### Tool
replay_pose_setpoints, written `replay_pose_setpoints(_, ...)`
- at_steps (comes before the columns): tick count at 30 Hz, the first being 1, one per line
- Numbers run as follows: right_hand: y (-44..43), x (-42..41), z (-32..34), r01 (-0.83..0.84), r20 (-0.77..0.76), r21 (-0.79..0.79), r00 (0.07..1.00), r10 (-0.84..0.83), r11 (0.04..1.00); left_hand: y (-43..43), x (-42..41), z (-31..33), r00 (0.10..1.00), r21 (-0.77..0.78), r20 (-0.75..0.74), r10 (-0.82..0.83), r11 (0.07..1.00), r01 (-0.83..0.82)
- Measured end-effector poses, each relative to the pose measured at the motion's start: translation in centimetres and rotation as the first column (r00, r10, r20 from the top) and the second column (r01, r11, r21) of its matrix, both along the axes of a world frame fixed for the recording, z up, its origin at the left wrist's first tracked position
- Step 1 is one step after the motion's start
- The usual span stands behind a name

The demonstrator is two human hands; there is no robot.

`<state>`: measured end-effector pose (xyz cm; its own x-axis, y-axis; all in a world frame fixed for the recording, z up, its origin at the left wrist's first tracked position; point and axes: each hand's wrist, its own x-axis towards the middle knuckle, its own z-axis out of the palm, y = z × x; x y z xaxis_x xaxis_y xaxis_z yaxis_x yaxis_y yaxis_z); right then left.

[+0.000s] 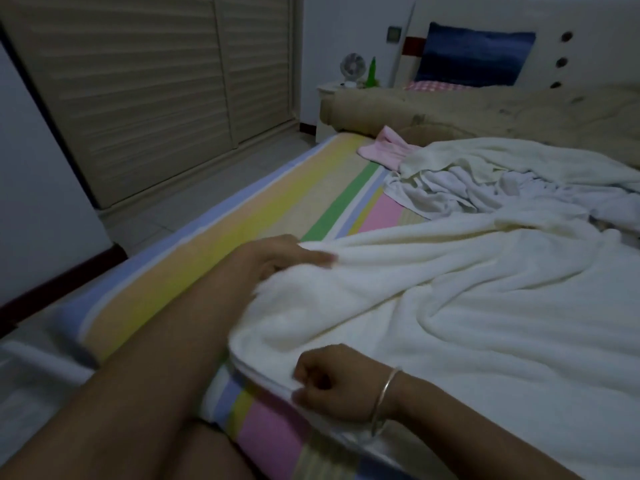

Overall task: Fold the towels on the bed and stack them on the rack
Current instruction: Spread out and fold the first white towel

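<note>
Towel folding is only just getting started, judging by the mess. I'm gripping the big cream towel [450,306], which is lying rumpled across the near part of the bed [207,237], not yet folded even once. My left hand [277,259] is curling its fingers over the far edge and bunching it up. My right hand [332,382], the one with the bangle [384,396], is closing in a fist and pinching the near hem right at the mattress edge. So both hands are holding the same towel, one on each end of its short side.

Further up the bed, the pile of towels [450,192] is sitting crumpled and waiting. It's dim, but it looks like a white one and another cream one tangled together, plus a pink towel [384,150] poking out just behind them. None of those are folded, and nothing is stacked anywhere I'm seeing. The rack isn't in view at all, so that whole half of the job is left.

As for storage, there's no basket or bin showing. The wardrobe [138,98] is standing with its slatted doors closed, so I can't tell what's in it. Past the beige comforter [485,112], the nightstand [329,90] is holding a small fan [352,69] and a green bottle [373,72].
</note>
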<state>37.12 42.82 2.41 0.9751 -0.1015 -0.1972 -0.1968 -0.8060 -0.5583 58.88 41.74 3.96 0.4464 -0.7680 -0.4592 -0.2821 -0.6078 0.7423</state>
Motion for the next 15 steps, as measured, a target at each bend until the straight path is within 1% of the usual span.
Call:
replay_pose_setpoints(1, 0.5, 0.0, 0.2, -0.042, -0.035, 0.050, 0.998, 0.043, 0.998, 1.4, 1.6, -0.1, 0.992, -0.056, -0.081, 0.094, 0.994, -0.099)
replay_pose_setpoints(2, 1.0, 0.2, 0.2, -0.076, -0.074, 0.088, 0.994, 0.082, 0.993, 3.2, 3.4, -0.2, 0.963, -0.126, -0.166, 0.212, 0.964, -0.234)
replay_pose_setpoints(3, 1.3, 0.3, 0.1, -0.096, -0.102, 0.111, 0.989, 0.107, 0.989, 4.8, 5.1, -0.6, 0.914, -0.176, -0.228, 0.335, 0.909, -0.378)
replay_pose_setpoints(4, 1.3, 0.4, -0.1, -0.104, -0.113, 0.114, 0.987, 0.117, 0.988, 6.2, 7.0, -1.2, 0.862, -0.201, -0.227, 0.453, 0.845, -0.496)
replay_pose_setpoints(5, 1.2, 0.6, -0.3, -0.096, -0.129, 0.125, 0.985, 0.112, 0.988, 7.6, 8.6, -2.1, 0.819, -0.192, -0.145, 0.555, 0.796, -0.574)
replay_pose_setpoints(6, 0.9, 0.7, -0.4, -0.052, -0.162, 0.185, 0.983, 0.082, 0.981, 8.7, 9.3, -3.1, 0.791, -0.165, 0.011, 0.611, 0.782, -0.601)
replay_pose_setpoints(7, 0.4, 0.9, -0.3, 0.014, -0.198, 0.303, 0.979, 0.048, 0.953, 9.6, 9.7, -4.0, 0.766, -0.108, 0.181, 0.617, 0.786, -0.608)
replay_pose_setpoints(8, -0.1, 1.4, -0.2, 0.087, -0.218, 0.422, 0.976, 0.007, 0.903, 10.3, 9.6, -4.9, 0.743, -0.056, 0.302, 0.597, 0.789, -0.611)
replay_pose_setpoints(9, -0.8, 2.0, 0.0, 0.149, -0.212, 0.479, 0.976, -0.051, 0.865, 10.9, 9.5, -5.6, 0.743, -0.005, 0.356, 0.567, 0.796, -0.605)
replay_pose_setpoints(10, -1.9, 2.8, 0.5, 0.194, -0.167, 0.462, 0.977, -0.130, 0.865, 11.1, 8.6, -5.6, 0.742, 0.021, 0.400, 0.539, 0.803, -0.595)
replay_pose_setpoints(11, -3.1, 3.7, 0.9, 0.235, -0.094, 0.413, 0.972, -0.215, 0.880, 11.1, 8.3, -5.7, 0.732, 0.045, 0.459, 0.503, 0.810, -0.585)
replay_pose_setpoints(13, -6.0, 6.4, 1.5, 0.325, 0.097, 0.259, 0.928, -0.359, 0.910, 10.2, 8.0, -5.0, 0.679, 0.055, 0.589, 0.438, 0.817, -0.574)
replay_pose_setpoints(15, -9.2, 9.2, 1.6, 0.432, 0.255, 0.068, 0.864, -0.434, 0.899, 8.6, 8.0, -4.1, 0.618, 0.000, 0.672, 0.408, 0.835, -0.551)
